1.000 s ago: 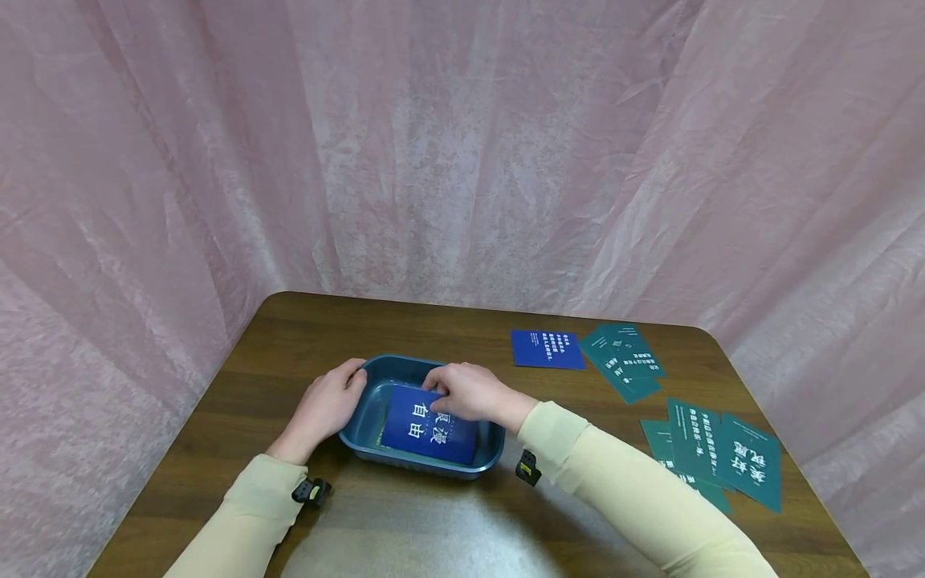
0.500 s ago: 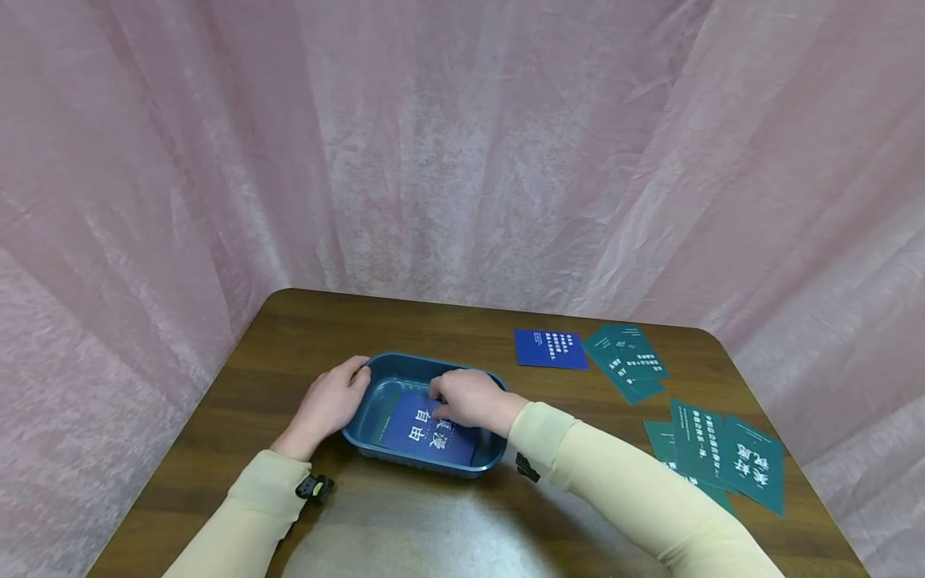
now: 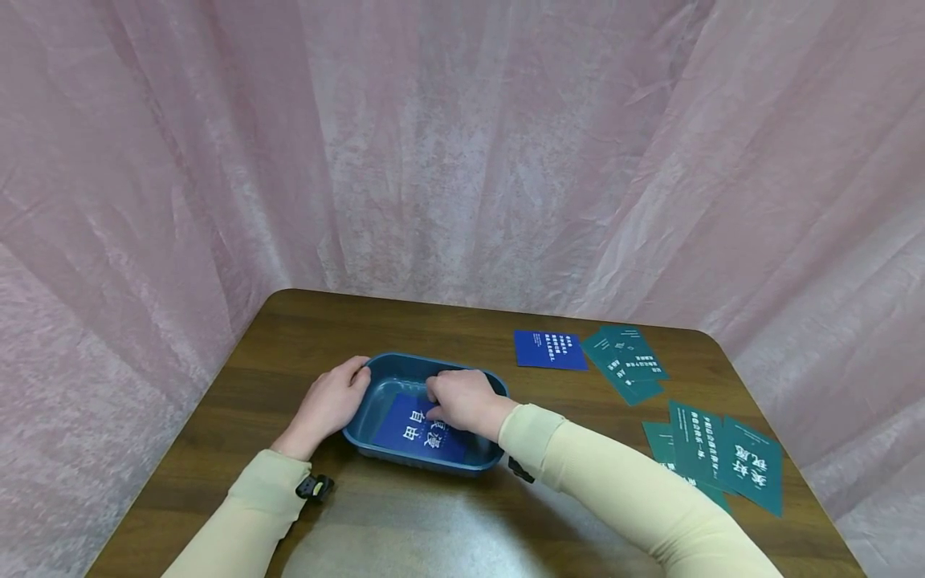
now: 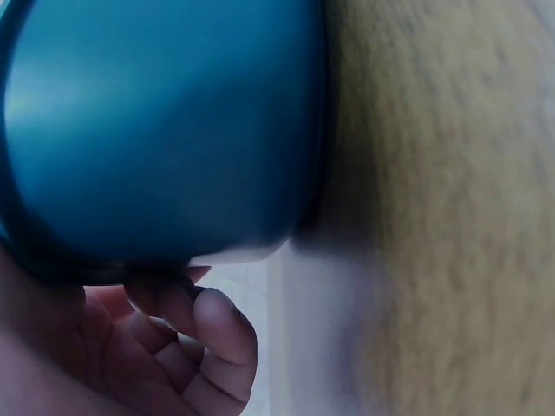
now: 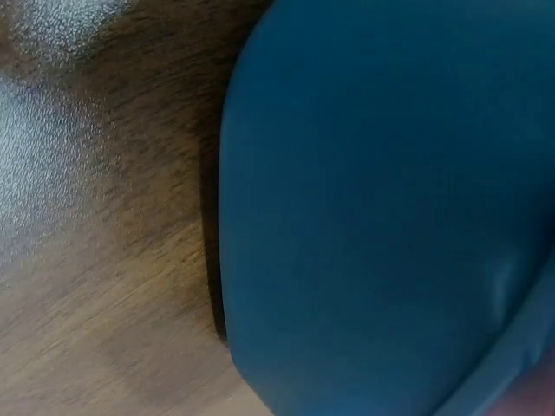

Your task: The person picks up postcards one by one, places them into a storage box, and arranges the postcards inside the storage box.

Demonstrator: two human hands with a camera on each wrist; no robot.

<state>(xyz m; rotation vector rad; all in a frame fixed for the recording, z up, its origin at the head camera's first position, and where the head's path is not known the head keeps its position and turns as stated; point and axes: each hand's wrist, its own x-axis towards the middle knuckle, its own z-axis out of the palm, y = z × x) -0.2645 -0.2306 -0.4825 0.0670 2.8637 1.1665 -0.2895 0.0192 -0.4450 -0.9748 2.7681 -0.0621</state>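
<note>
A dark blue-green plastic basin (image 3: 383, 389) stands on the wooden table. My left hand (image 3: 328, 404) grips its left end, fingers curled at the rim, which the left wrist view shows close to the basin wall (image 4: 173, 130). Inside the basin lies a blue card (image 3: 393, 433) with white characters. My right hand (image 3: 466, 400) reaches in over the basin's right side, its bent fingers and thumb pinching the card near its far edge. The hand covers part of the card, and its fingertips are mostly hidden. Mainly the basin's outer wall (image 5: 373, 208) fills the right wrist view.
Another blue card (image 3: 552, 350) lies near the table's back edge. Beside it, green cards (image 3: 629, 361) overlap. Several more green cards (image 3: 697, 441) are fanned out at the right side. A pink curtain (image 3: 448, 160) hangs behind the table (image 3: 347, 321).
The blue card in the basin has gone lower and then shifted left with my right hand, covering the green edge that showed beside it. My left hand stays on the basin.
</note>
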